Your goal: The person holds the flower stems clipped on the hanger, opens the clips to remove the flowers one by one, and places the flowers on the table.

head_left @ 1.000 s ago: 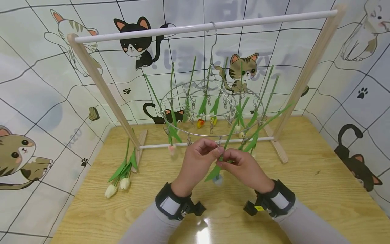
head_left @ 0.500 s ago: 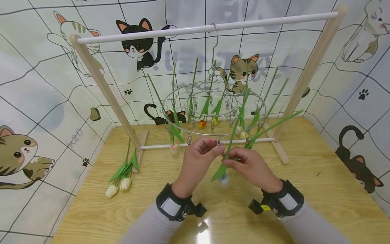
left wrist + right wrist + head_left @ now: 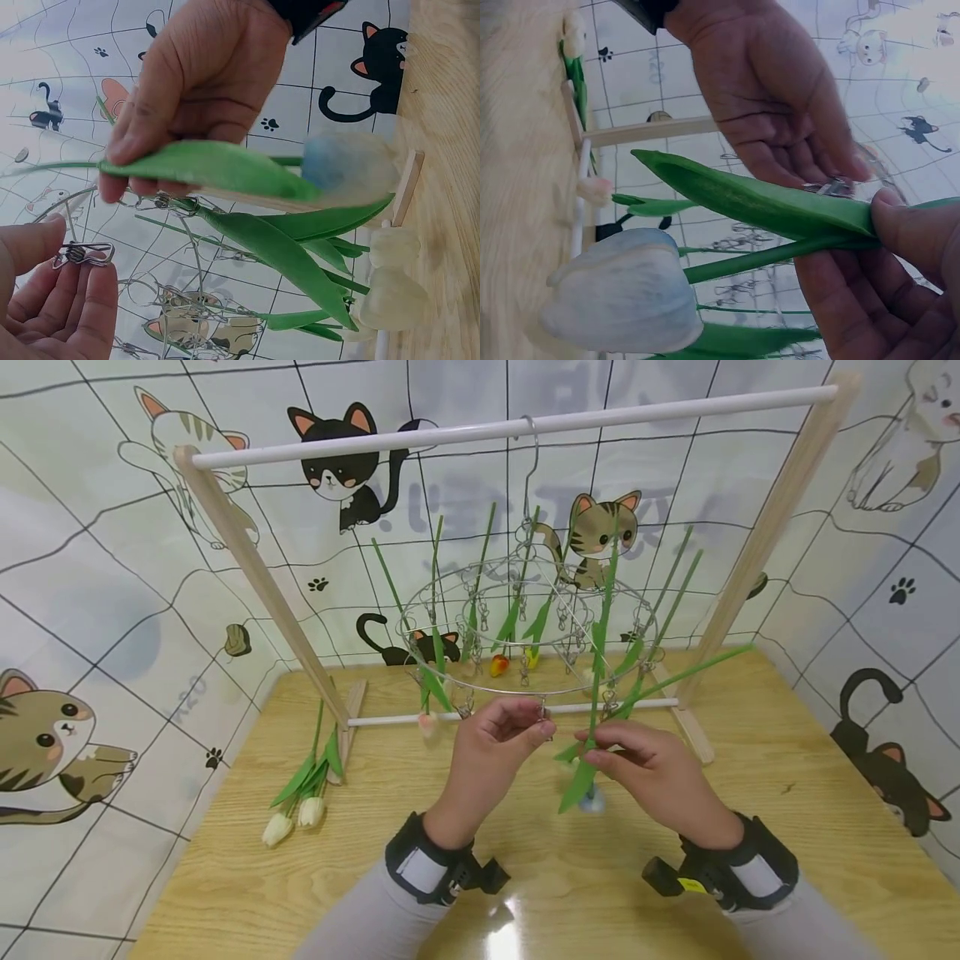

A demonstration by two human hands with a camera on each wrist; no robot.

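Holding the pale blue tulip (image 3: 622,296) in your right hand (image 3: 660,772), you've got thumb and fingers pinched on the stem right by the base of its long green leaf. Bloom's pointing down above the counter (image 3: 570,902), stem sticking up in front of the right side of the wire ring hanger (image 3: 517,692). Your left hand (image 3: 483,768) has its fingers closed on a little metal clip (image 3: 86,253) at the near edge of that hanger. The tulip is just to the right of the clip, with a small gap between them.

The hanger's hooked over the top bar of a wood-and-white rack (image 3: 262,585), and a bunch more tulips hang heads-down around the ring: you can spot a pink one (image 3: 427,723), an orange-red one (image 3: 499,665) and a yellow one (image 3: 532,656). Over on your left, two white tulips (image 3: 310,812) are by the foot of the rack, blooms toward you. Behind it all is a gridded wall (image 3: 465,393) with cartoon cats (image 3: 337,464). You've got black straps (image 3: 405,843) on both wrists over grey sleeves (image 3: 360,910).
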